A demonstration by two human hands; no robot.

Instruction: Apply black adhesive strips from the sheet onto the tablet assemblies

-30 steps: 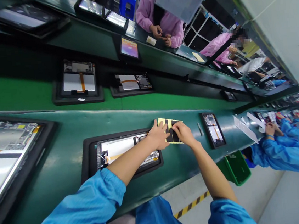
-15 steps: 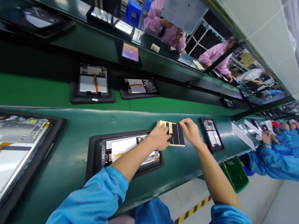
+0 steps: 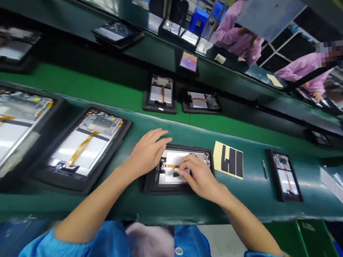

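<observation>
An opened tablet [image 3: 167,179] lies in a black foam tray [image 3: 151,188] in front of me, its white battery and orange ribbon cable showing. My right hand [image 3: 199,176] is over the tablet, thumb and forefinger pinched on a small black adhesive strip [image 3: 175,174] just above the battery. My left hand [image 3: 149,151] is at the tray's left end, fingers stretched out and holding nothing. Right of the tray lies a yellow backing sheet [image 3: 218,150] bearing several black strips.
Two more opened tablets [image 3: 81,148] in trays stand on the left. A smaller tray with a tablet [image 3: 287,175] and a thin dark tool [image 3: 264,169] are on the right. Behind runs a green conveyor belt [image 3: 110,98] carrying tablets. People in pink [image 3: 235,32] work beyond.
Both hands have left the yellow sheet, which now lies flat on the bench. My right hand has brought a black strip over the tablet; my left has moved left. The view has turned left.
</observation>
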